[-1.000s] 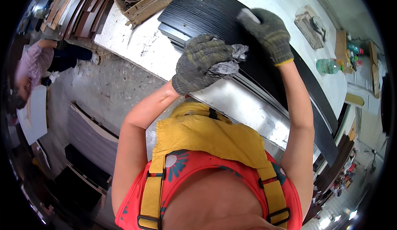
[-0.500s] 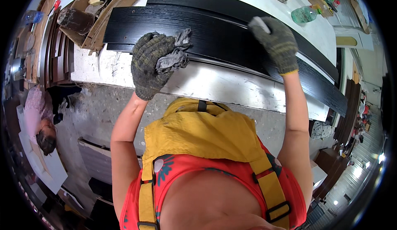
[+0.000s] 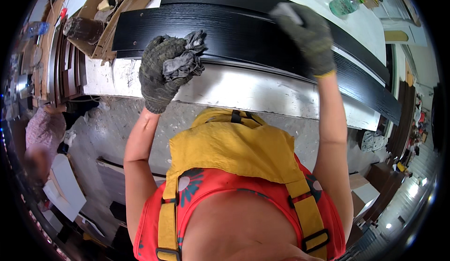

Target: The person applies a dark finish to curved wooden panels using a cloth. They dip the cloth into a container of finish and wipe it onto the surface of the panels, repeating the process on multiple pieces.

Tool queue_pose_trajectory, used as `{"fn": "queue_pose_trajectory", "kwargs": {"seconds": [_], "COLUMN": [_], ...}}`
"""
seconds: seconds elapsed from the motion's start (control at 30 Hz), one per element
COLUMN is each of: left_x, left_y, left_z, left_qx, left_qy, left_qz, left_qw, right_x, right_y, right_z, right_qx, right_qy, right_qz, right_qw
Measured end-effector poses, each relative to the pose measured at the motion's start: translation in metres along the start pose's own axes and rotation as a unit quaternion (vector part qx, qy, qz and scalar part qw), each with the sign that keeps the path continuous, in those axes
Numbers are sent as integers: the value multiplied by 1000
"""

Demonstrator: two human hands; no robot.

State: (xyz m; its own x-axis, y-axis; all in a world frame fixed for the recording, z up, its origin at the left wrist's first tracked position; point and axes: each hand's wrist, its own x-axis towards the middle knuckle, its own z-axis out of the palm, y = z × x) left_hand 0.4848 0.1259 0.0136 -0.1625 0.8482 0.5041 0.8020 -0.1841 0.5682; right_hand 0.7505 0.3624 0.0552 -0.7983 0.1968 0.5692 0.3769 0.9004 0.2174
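Note:
Long black wood-grain boards (image 3: 220, 31) lie overlapped on a white workbench (image 3: 243, 85). Over their near edge, toward the left end, my left hand (image 3: 159, 73) in a dark knitted glove is closed around a crumpled grey rag (image 3: 180, 66). Farther right, my right hand (image 3: 311, 38), gloved the same way, is above the boards with its fingers bent around a small pale block (image 3: 290, 13). Motion smears that block, so its exact kind cannot be told. The palm side of both hands is hidden.
An open cardboard box (image 3: 105, 40) with a dirty brown jar (image 3: 84, 29) and rags stands at the bench's left end. A green plastic bottle (image 3: 344, 6) lies at the far right. Another person (image 3: 44, 134) is off to the left, near a pale panel (image 3: 65, 186).
My right hand has shifted slightly left and away from me along the boards with the pale block. My left hand, still gripping the rag, sits slightly farther left; the whole view has turned a little.

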Motion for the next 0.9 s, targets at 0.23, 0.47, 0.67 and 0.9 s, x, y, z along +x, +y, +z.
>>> {"fn": "queue_pose_trajectory", "kwargs": {"seconds": [0.23, 0.47, 0.67, 0.9], "left_x": [5, 9, 12, 7], "left_y": [29, 39, 46, 46], "left_z": [-6, 23, 37, 48], "left_qx": [-181, -57, 3, 40], "left_qy": [10, -62, -67, -42], "left_qz": [-108, -10, -18, 1], "left_qw": [978, 996, 998, 998], "right_x": [-63, -52, -60, -55], "right_y": [43, 6, 8, 51], "right_z": [-1, -12, -16, -47], "right_qx": [238, 293, 263, 394], "right_qy": [-69, -27, -42, -131], "right_qz": [395, 431, 389, 423], "right_qw": [885, 853, 882, 806]}}
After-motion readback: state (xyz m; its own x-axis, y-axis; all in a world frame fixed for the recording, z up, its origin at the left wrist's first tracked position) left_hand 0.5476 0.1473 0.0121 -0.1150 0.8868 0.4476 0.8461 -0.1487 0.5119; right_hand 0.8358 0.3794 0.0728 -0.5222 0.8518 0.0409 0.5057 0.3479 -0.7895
